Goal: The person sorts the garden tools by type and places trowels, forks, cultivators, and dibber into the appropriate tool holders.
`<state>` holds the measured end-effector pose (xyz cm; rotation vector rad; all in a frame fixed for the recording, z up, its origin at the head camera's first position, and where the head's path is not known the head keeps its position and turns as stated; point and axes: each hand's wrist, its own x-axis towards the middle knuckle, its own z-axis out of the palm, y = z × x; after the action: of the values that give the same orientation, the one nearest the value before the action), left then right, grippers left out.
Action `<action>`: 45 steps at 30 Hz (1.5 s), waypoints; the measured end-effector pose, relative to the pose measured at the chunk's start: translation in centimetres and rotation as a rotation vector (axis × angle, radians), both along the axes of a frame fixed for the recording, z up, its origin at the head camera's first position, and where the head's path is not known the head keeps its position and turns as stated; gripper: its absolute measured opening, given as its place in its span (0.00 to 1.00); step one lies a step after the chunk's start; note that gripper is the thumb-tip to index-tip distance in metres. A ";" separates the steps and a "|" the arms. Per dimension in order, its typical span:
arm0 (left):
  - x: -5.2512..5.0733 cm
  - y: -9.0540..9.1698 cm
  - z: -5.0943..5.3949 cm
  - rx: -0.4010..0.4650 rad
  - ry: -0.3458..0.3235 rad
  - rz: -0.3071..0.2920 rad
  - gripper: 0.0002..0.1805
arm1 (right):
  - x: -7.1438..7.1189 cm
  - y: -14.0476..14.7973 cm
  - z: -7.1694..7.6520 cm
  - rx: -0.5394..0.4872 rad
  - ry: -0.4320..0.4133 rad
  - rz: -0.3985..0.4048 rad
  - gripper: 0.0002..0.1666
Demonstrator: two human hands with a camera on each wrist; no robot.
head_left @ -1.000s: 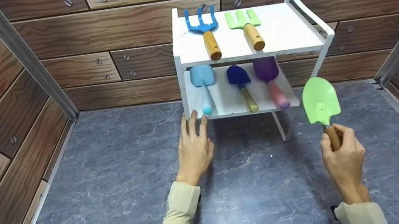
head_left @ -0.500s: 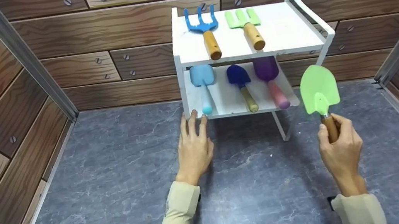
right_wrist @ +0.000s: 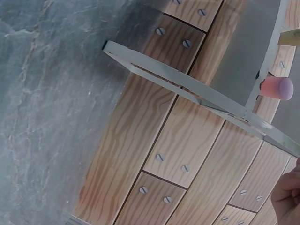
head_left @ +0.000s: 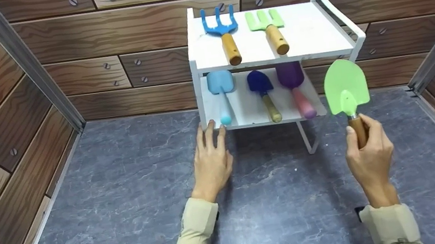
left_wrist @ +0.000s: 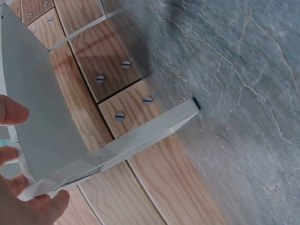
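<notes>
A hand trowel (head_left: 346,87) with a light green blade and wooden handle points upward to the right of a white two-tier rack (head_left: 315,27). My right hand (head_left: 372,155) grips its handle between thumb and fingers; the trowel is out of the right wrist view, where part of the right hand (right_wrist: 287,192) shows at the edge. With extended fingers my left hand (head_left: 211,165) touches the front left corner of the lower shelf, just below a light blue trowel (head_left: 222,95). In the left wrist view, fingertips (left_wrist: 56,204) lie against the rack's corner.
On the upper shelf lie a blue hand fork (head_left: 226,35) and a green hand fork (head_left: 270,31). The lower shelf also bears a dark blue trowel (head_left: 263,90) and a purple trowel (head_left: 295,85) with a pink handle. Wood-patterned walls (head_left: 123,28) enclose the grey marbled floor (head_left: 126,203).
My right hand has raised the green trowel, its blade now higher beside the rack. The left hand has stayed at the shelf corner.
</notes>
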<state>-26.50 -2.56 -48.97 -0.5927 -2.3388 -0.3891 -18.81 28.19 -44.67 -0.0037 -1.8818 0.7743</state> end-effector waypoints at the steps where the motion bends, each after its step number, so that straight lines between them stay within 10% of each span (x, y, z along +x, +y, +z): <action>1: 0.0 0.0 0.0 0.001 -0.004 -0.001 0.34 | -0.1 0.0 0.1 -0.002 0.003 0.001 0.18; 45: 0.0 0.1 0.0 0.021 -0.010 -0.004 0.35 | -0.1 -2.6 7.3 -0.062 0.113 0.051 0.22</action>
<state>-26.49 -2.46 -48.94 -0.5868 -2.3403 -0.4189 -18.88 25.63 -37.35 0.0479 -1.7565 0.8498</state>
